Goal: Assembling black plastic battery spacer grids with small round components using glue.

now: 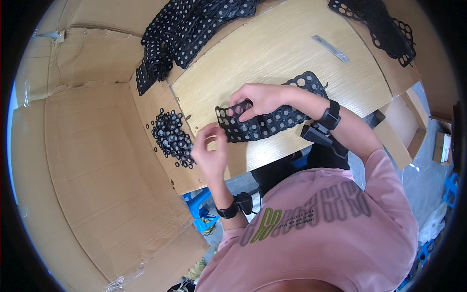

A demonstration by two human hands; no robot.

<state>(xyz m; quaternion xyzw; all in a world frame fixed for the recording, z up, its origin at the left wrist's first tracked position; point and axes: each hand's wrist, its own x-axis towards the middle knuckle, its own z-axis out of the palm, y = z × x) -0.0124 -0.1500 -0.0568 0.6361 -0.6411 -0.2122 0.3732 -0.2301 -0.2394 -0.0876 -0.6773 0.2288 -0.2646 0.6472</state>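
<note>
A black rubbery sheet [279, 118] with rows of round spots or holes lies across the wooden table in front of me. My right hand [260, 100] reaches over its far edge, fingers and thumb closed on the sheet near its left end, which is slightly lifted. At that left end is my left hand [212, 148], its fingers curled in toward the thumb. Whatever they pinch is too small or blurred to make out. Just left of this hand sits a loose pile of small black rings [171, 136], some with pale centres.
Crumpled black spotted sheets [187, 31] are heaped at the far left, and black perforated strips [389, 31] lie at the far right. A metal ruler [330, 48] rests on the wooden table [243, 58]. Tall cardboard walls [97, 131] stand left; an open box [401, 124] sits right.
</note>
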